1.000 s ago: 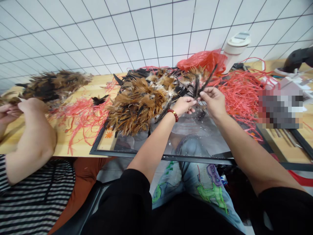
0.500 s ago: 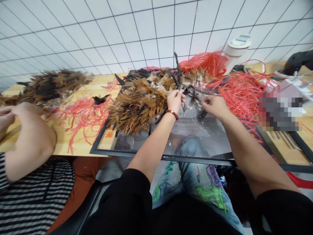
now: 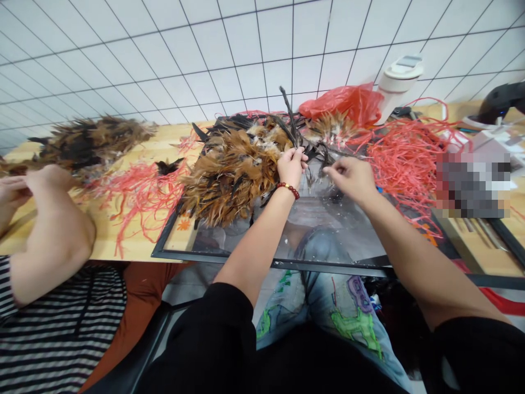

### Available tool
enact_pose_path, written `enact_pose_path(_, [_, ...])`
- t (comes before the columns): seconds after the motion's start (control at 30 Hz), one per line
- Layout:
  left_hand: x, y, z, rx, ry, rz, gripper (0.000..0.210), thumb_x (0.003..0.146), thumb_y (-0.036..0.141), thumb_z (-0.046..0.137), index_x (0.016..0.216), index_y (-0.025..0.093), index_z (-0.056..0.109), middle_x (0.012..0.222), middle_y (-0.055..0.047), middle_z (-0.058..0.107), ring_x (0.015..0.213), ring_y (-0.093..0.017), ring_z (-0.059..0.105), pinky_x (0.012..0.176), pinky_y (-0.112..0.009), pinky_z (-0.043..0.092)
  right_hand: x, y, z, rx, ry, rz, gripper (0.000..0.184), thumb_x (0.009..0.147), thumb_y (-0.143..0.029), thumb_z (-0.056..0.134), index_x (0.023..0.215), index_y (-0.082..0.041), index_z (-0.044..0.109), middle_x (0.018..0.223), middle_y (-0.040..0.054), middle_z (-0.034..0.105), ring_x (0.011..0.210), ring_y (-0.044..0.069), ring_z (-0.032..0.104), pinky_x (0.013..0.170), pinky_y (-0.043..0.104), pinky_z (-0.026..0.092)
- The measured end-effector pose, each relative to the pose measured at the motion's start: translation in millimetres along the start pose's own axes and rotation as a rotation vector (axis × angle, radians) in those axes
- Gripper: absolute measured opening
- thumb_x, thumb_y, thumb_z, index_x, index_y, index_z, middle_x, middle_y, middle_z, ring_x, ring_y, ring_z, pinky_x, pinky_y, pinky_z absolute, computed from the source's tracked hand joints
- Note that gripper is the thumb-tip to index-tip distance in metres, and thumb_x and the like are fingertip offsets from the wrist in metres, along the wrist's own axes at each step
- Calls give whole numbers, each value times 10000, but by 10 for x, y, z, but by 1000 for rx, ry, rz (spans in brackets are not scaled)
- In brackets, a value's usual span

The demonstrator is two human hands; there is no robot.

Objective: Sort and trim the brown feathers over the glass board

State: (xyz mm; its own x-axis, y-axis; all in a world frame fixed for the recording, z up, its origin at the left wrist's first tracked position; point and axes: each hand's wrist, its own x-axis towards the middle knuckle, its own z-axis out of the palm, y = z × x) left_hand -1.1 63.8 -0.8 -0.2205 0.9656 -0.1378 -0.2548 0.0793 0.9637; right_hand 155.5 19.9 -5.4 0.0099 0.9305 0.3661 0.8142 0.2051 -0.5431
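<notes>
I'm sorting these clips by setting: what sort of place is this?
Probably a small craft workshop: there are heaped brown feathers and tangled red strips on a wooden table, with another person seated alongside.

The left hand (image 3: pixel 292 165) pinches dark feathers (image 3: pixel 292 123) beside a brown feather pile (image 3: pixel 233 178); the right hand (image 3: pixel 353 176) is near red strips (image 3: pixel 406 164).

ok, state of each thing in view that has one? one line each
Left hand: closed on dark feathers
Right hand: fingers curled in, grip unclear
Dark feathers: held, tips up
Brown feathers: heaped
Pink strips: loose, tangled
Red plastic bag: crumpled
White tumbler: standing, lid on
Bead bracelet: worn, left wrist
</notes>
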Motion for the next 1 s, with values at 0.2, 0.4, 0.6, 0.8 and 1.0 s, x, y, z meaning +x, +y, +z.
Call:
enact_pose_path(0.2, [11, -10, -8, 31, -2, 17, 134, 955, 263, 577, 907, 173, 665, 672, 60, 606, 466, 4, 471, 463, -119, 333, -182, -388, 141, -328, -317, -98, 251, 865, -390, 596, 923, -199, 749, 1028, 143, 737, 887, 275, 687, 710, 348, 474])
enact_pose_path(0.4, [9, 9, -9, 40, 18, 17, 132, 953, 261, 586, 906, 171, 670, 672, 59, 610, 470, 1, 473, 484, -129, 340, 14, -54, 145, -155, -290, 64, 154, 829, -203, 542, 831, -189, 696, 783, 101, 732, 791, 240, 679, 733, 333, 479])
enact_pose_path(0.6, [-85, 40, 23, 54, -86, -35, 142, 953, 207, 574, 837, 151, 634, 663, 55, 616, 482, -5, 505, 508, -136, 370, 116, 41, 166, 666, -92, 275, 99, 801, -260, 585, 749, -217, 514, 684, 9, 645, 585, 140, 594, 565, 257, 441])
enact_pose_path(0.8, [-214, 48, 47, 99, -434, -183, 144, 929, 180, 621, 798, 119, 628, 710, -9, 693, 542, -36, 604, 564, -163, 439, 116, 32, 84, 716, 47, 182, 184, 746, -323, 683, 700, -221, 537, 571, -52, 465, 540, 102, 417, 543, 241, 347])
enact_pose_path(1.0, [-218, 9, 22, 151, -522, -194, 132, 899, 212, 678, 815, 112, 658, 711, -21, 696, 555, -50, 614, 577, -186, 464, 108, 56, 82, 780, 35, 155, 241, 724, -408, 706, 715, -223, 551, 592, -56, 440, 550, 96, 380, 549, 249, 318])
